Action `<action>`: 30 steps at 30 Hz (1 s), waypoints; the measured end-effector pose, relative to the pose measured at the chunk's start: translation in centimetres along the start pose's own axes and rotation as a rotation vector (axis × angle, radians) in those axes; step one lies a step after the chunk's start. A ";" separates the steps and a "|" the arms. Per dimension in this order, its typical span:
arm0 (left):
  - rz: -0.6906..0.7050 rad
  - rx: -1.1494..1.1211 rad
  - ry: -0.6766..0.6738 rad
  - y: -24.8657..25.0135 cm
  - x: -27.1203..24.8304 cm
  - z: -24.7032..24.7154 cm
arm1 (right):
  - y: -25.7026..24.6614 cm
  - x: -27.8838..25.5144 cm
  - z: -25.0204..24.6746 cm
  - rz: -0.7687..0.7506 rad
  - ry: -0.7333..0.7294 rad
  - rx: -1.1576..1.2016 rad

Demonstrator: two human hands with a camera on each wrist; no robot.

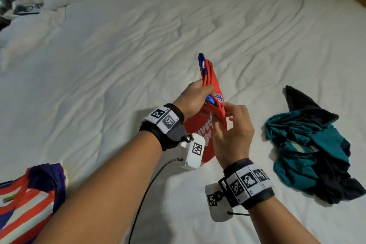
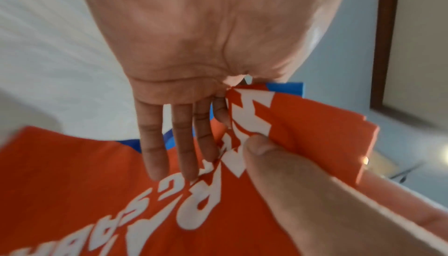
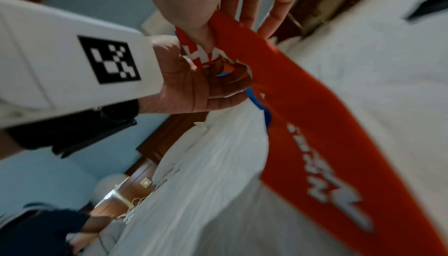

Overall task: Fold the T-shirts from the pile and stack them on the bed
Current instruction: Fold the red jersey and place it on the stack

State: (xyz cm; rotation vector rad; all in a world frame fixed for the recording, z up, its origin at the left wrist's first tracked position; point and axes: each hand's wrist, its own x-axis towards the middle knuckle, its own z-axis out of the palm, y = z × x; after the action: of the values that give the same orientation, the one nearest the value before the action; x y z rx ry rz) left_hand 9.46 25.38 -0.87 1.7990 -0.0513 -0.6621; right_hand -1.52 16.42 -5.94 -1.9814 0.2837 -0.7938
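Red shirt (image 1: 206,140), held up above the bed (image 1: 118,55) between both hands, in front of the person. The left hand (image 1: 193,99) is clamped on the bunched upper part of the shirt, thumb against forefinger, its other fingers (image 2: 155,145) lying straight over the printed face. The right hand (image 1: 232,130) pinches a folded edge just beside the left, thumb and forefinger together on the cloth, the remaining fingers spread loose. One end of the shirt sticks up past the left hand, showing blue trim; the rest hangs below the hands toward the bed.

Handling, as judged: the cloth looks thin, light and wholly limp, so it will sag from any single hold and keep no shape unaided. The smooth jersey-like surface may slide between fingertips. Two holds set well apart along a seam or the shoulder line should spread it flat; the present close holds leave it bunched. Laying it on the bed would let the surface carry it during folding.

To the right of the shirt, on the bed, lies a crumpled teal shirt (image 1: 309,144). To the left, at the near edge, lies a striped shirt (image 1: 29,200).
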 end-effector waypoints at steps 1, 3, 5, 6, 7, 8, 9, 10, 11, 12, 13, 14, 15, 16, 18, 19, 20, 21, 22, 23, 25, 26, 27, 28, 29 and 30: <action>0.006 -0.099 0.023 0.2 -0.9 -0.7 | -1.0 0.2 0.1 -0.091 0.014 -0.040; -0.012 -0.283 0.061 -0.2 -2.9 -2.5 | -2.6 -0.1 0.5 -0.253 -0.001 -0.150; -0.050 -0.401 0.083 -2.2 -4.8 -4.2 | -3.6 -1.4 1.1 -0.398 -0.085 -0.254; -0.083 -0.427 0.090 -3.8 -5.6 -5.1 | -3.7 -2.5 1.6 -0.451 -0.147 -0.305; -0.131 -0.424 0.096 -5.8 -6.3 -5.9 | -3.6 -3.8 2.2 -0.483 -0.221 -0.351; -0.197 -0.399 0.108 -8.1 -7.1 -6.7 | -3.1 -5.5 3.0 -0.493 -0.306 -0.385; -0.274 -0.363 0.119 -10.6 -7.9 -7.3 | -2.5 -7.4 3.9 -0.488 -0.397 -0.412; -0.354 -0.326 0.121 -13.2 -8.7 -8.0 | -1.7 -9.5 4.9 -0.470 -0.491 -0.432; -0.433 -0.295 0.120 -15.6 -9.6 -8.4 | -0.9 -11.7 5.8 -0.447 -0.579 -0.448; -0.507 -0.272 0.122 -17.9 -10.6 -8.8 | -0.2 -13.9 6.6 -0.423 -0.655 -0.456; -0.567 -0.252 0.130 -20.0 -11.6 -9.1 | 0.4 -16.0 7.3 -0.404 -0.721 -0.459; -0.606 -0.232 0.149 -21.9 -12.6 -9.5 | 0.6 -17.8 7.8 -0.390 -0.774 -0.459; -0.626 -0.215 0.175 -23.4 -13.5 -9.8 | 0.6 -19.4 8.3 -0.381 -0.816 -0.456; -0.631 -0.205 0.208 -24.5 -14.3 -10.2 | 0.4 -20.7 8.6 -0.371 -0.850 -0.446; -0.615 -0.190 0.289 -26.2 -15.8 -11.1 | -0.3 -22.5 9.2 -0.349 -0.903 -0.412; -0.600 -0.174 0.339 -26.8 -16.3 -11.3 | -0.7 -23.0 9.4 -0.326 -0.928 -0.387; -0.588 -0.133 0.394 -27.4 -16.8 -11.4 | -1.0 -23.2 9.4 -0.290 -0.958 -0.358; -0.582 -0.052 0.453 -27.8 -17.3 -11.3 | -1.2 -23.4 9.3 -0.248 -0.993 -0.327; -0.586 0.060 0.506 -28.0 -18.0 -11.1 | -1.2 -23.4 9.0 -0.208 -1.034 -0.295; -0.584 0.184 0.549 -27.9 -18.7 -10.7 | -1.0 -23.3 8.5 -0.182 -1.071 -0.269; -0.557 0.399 0.578 -27.3 -19.8 -9.2 | -0.2 -23.0 7.4 -0.177 -1.117 -0.239; -0.552 0.474 0.573 -26.9 -20.2 -8.3 | 0.4 -22.7 6.8 -0.194 -1.114 -0.253; -0.562 0.534 0.562 -26.7 -20.2 -7.4 | 1.0 -22.3 6.4 -0.218 -1.092 -0.298; -0.589 0.582 0.552 -26.7 -20.1 -6.6 | 1.7 -22.0 6.0 -0.237 -1.063 -0.370; -0.612 0.621 0.550 -26.9 -19.9 -6.0 | 2.4 -21.7 5.7 -0.235 -1.028 -0.456; -0.620 0.651 0.554 -27.3 -19.7 -5.4 | 3.2 -21.4 5.5 -0.214 -0.999 -0.543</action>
State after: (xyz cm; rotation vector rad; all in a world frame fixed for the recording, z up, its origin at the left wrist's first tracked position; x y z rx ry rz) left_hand -12.48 46.40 -16.23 2.6081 0.7697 -0.5774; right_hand -14.01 29.20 -19.40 -2.6815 -0.3484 0.2572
